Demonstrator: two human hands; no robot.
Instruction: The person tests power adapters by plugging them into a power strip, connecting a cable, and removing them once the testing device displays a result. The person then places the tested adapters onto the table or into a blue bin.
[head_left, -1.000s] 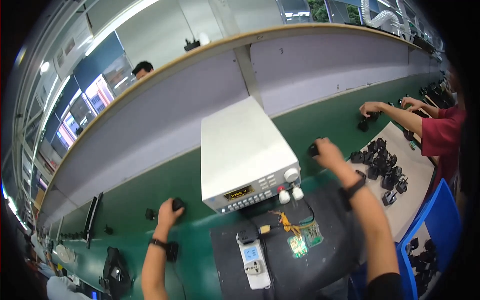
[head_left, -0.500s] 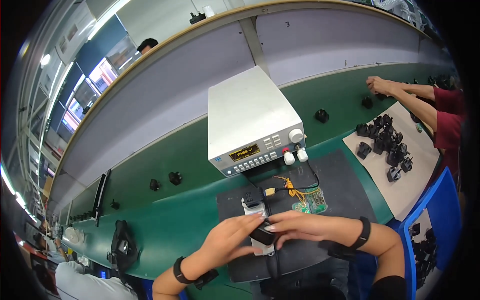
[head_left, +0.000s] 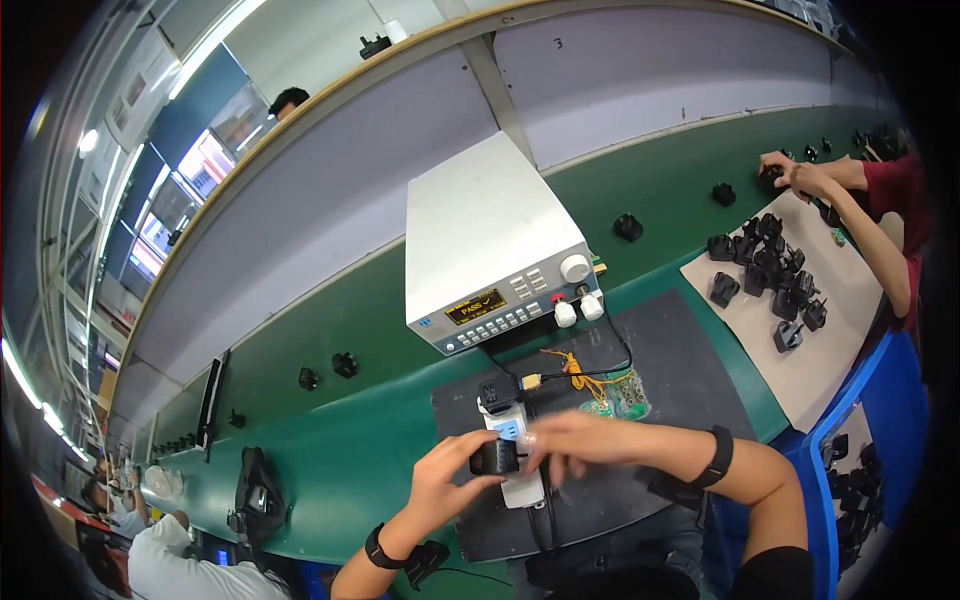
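A small boxy black plastic adapter [head_left: 496, 457] sat pinched in the left hand [head_left: 445, 477] at the frame's lower centre, partly covering a long white plastic power strip [head_left: 524, 492]; the right hand [head_left: 578, 440] blurred just beside it, its grip impossible to tell; a white box-shaped instrument [head_left: 488, 235] stood above.

Gripped adapter [head_left: 494, 458]: black. Power strip [head_left: 522, 491]: white, light-blue socket [head_left: 508, 430]. Work mat [head_left: 685, 365]: dark grey, nearly black. Surface [head_left: 370, 430]: deep green. Instrument [head_left: 485, 220]: white casing, light-grey front; display [head_left: 475, 307] black with yellow characters; knob [head_left: 575, 267] white; terminal [head_left: 558, 298] red. Plugs [head_left: 565, 315]: white. Loose wires [head_left: 580, 380]: orange-yellow. Connector [head_left: 531, 382]: yellow. Circuit boards [head_left: 632, 398]: green. Sheet [head_left: 838, 340]: pale beige; adapter cluster [head_left: 765, 268] on it black. Wristbands [head_left: 718, 458]: black. Plastic piece at right [head_left: 885, 395]: bright blue. Co-worker's sleeve [head_left: 893, 190]: dark red. Partition [head_left: 650, 85]: pale lilac-grey.
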